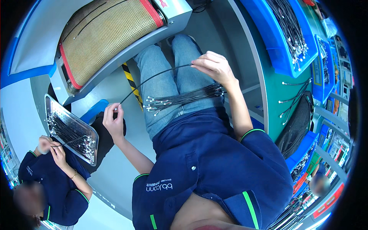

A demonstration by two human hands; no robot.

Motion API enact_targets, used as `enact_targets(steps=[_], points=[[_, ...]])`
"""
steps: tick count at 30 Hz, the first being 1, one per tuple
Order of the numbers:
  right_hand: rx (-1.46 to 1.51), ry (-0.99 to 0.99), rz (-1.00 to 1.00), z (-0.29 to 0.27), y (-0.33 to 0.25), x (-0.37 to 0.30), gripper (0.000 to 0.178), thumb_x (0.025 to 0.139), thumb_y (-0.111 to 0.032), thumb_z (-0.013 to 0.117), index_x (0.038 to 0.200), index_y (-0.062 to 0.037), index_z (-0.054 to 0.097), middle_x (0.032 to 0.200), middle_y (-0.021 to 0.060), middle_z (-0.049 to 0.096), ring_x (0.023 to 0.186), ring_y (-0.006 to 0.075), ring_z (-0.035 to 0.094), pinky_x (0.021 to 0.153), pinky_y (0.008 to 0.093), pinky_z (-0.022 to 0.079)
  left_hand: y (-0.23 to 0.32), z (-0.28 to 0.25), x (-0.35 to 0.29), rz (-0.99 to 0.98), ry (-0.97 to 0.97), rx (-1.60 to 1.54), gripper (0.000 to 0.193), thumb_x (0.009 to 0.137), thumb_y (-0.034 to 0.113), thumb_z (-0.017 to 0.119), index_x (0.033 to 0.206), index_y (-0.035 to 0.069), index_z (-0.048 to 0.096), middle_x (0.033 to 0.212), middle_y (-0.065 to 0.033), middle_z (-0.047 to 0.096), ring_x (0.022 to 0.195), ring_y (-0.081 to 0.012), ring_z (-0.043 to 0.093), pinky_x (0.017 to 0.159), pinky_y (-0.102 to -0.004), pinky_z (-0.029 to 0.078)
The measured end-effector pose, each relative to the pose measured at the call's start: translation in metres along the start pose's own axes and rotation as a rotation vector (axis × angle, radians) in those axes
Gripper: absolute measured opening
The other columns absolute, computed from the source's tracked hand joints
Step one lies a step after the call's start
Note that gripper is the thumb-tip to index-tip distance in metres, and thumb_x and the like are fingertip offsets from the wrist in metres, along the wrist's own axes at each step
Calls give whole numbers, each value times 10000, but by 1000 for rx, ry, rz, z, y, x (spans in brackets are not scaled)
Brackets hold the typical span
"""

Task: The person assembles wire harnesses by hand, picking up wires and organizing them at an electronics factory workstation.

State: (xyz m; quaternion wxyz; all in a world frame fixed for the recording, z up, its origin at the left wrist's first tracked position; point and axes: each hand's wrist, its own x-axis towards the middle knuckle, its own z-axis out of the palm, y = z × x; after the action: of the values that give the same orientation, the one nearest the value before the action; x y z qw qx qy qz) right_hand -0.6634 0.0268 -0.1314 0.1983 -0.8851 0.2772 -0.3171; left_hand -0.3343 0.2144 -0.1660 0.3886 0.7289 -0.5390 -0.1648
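A single black cable [153, 76] stretches in a shallow arc between my two hands, above my knees. My left hand [113, 118] pinches its lower left end between thumb and fingers. At the upper right, my right hand [214, 68] closes on the other end; the tip there is hidden by the fingers. Across my lap lies a bundle of black cables [184, 98] with small white connectors at its ends. Neither hand touches that bundle.
A conveyor with a tan mesh belt [111, 38] stands ahead, carrying a few cables. At left, a co-worker [57, 184] handles a cable over a metal tray [94, 147] of cables. On the right, a green table [274, 103] holds loose cables, a black mesh bag [297, 122] and a blue bin [276, 57].
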Motion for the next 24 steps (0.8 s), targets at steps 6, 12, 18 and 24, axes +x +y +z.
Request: enact_targets(steps=[6,12,18,24], points=[[27,-46,91,3,-2,1,136,750,-92,745,870,-73,686,757,34,637,658,152,597,565,262,473,-2,-4,3,3,17,-2,119,778,-62,661,881,-12,627,825,-84,628,698,-147,580,622,-243,499],[108,-95,114,4,0,-2,107,788,-145,716,860,-81,671,732,32,622,650,165,586,571,281,467,-5,-5,1,1,26,2,128,768,-67,667,877,-14,626,814,-77,623,681,-141,568,626,-241,485],[157,-147,182,7,-2,-6,117,814,-174,687,860,-73,650,743,45,604,667,196,590,596,299,479,-9,-7,0,23,32,18,131,764,-66,670,875,-10,630,813,-82,629,680,-149,570,629,-244,483],[167,-202,230,11,-1,-5,133,822,-179,678,868,-64,630,758,55,606,690,208,608,605,301,488,-14,-6,2,22,30,25,130,762,-63,671,874,-10,633,809,-83,632,687,-155,576,627,-250,488]])
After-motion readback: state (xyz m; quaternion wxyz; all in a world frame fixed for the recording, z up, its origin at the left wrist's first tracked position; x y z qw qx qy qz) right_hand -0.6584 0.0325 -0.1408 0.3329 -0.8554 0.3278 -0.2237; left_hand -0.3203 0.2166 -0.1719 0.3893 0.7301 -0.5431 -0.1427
